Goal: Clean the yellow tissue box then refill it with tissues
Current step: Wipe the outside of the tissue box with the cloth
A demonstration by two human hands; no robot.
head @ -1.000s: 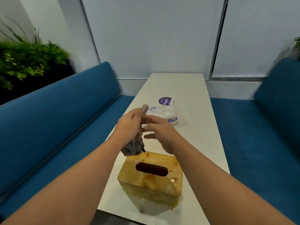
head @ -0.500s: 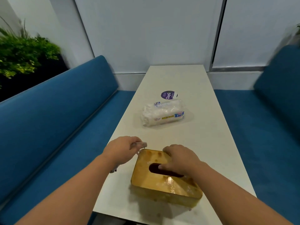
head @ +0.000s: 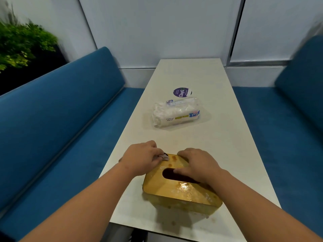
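Note:
A yellow tissue box (head: 176, 193) with a dark oval slot and brown stains on its lid sits near the front of the white table (head: 218, 137). My left hand (head: 141, 158) grips a small grey cloth (head: 164, 156) and presses it on the box's far left corner. My right hand (head: 197, 165) rests on the lid, fingers curled over the far edge and thumb at the slot. A clear plastic pack of white tissues (head: 176, 114) lies further back on the table.
A round purple sticker (head: 181, 92) sits behind the tissue pack. Blue benches run along the left (head: 61, 119) and right (head: 279, 128) sides of the table. A green plant (head: 22, 44) stands at the far left. Small brown spots mark the table beside the box.
Both hands came down from mid-air to the box. The left hand brought the cloth onto the lid's far left corner, and the right hand settled on top of the lid.

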